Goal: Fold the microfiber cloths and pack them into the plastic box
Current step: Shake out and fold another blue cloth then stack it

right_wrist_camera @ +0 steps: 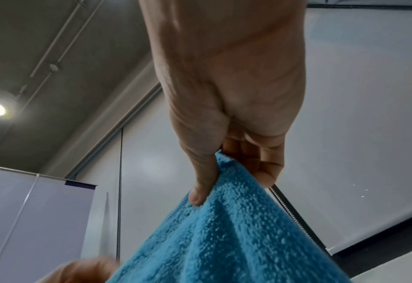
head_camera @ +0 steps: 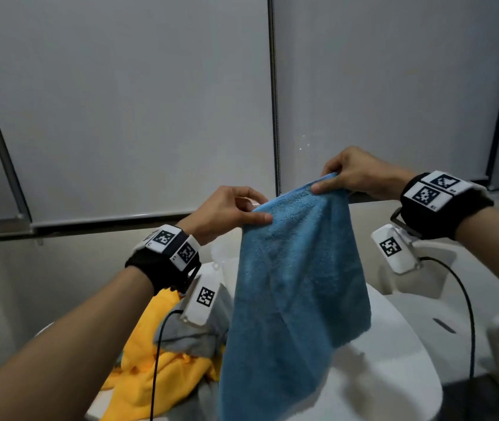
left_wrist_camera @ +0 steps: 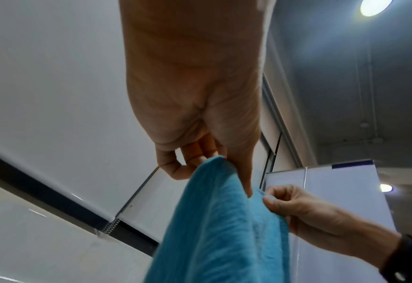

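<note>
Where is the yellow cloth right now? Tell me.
In the head view the yellow cloth lies crumpled on the white table, low and left of centre, under the left hand's forearm, beside a grey cloth and left of the hanging blue cloth.

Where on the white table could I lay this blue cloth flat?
Bare white table shows right of the hanging blue cloth, out to its rounded edge. The left side is crowded with the yellow cloth and grey cloth heaped together.
</note>
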### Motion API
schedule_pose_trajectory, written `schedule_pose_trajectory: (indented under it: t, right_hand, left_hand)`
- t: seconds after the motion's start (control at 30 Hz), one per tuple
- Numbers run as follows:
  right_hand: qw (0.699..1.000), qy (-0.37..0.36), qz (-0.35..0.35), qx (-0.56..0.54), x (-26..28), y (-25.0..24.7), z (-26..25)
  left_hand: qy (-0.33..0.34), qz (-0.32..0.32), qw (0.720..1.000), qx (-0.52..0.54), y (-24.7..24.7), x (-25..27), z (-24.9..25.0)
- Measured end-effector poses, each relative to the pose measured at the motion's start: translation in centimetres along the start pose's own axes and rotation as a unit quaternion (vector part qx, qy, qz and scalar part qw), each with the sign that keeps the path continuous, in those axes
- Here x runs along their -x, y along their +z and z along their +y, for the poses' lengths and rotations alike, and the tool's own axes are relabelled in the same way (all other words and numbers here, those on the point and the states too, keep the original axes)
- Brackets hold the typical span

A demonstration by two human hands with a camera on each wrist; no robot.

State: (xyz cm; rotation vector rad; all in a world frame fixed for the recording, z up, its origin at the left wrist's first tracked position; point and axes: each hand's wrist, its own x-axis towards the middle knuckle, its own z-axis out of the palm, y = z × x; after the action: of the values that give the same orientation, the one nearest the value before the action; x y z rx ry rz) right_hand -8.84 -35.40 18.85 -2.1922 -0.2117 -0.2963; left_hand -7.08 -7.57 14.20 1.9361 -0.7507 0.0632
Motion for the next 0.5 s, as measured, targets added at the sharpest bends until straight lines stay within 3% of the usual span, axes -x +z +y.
schedule_pose_trajectory:
  t: [0.3, 0.4, 0.5]
  right_hand:
    - [0.999, -0.003, 0.044, -0.004, 1.0, -4.2, 5.0]
    - [0.998, -0.008, 0.057, 0.015, 2.4, -5.3, 6.2]
    - [0.998, -0.009, 0.061, 0.035, 3.7, -6.2, 6.8]
  left_hand:
    - [-0.059, -0.044, 0.987, -0.142, -2.8, 2.6, -4.0]
    - [-0.055, -0.005, 0.988, -0.147, -3.9, 3.6, -5.6]
    - [-0.027, 0.046, 0.997, -0.059, -4.8, 4.3, -5.4]
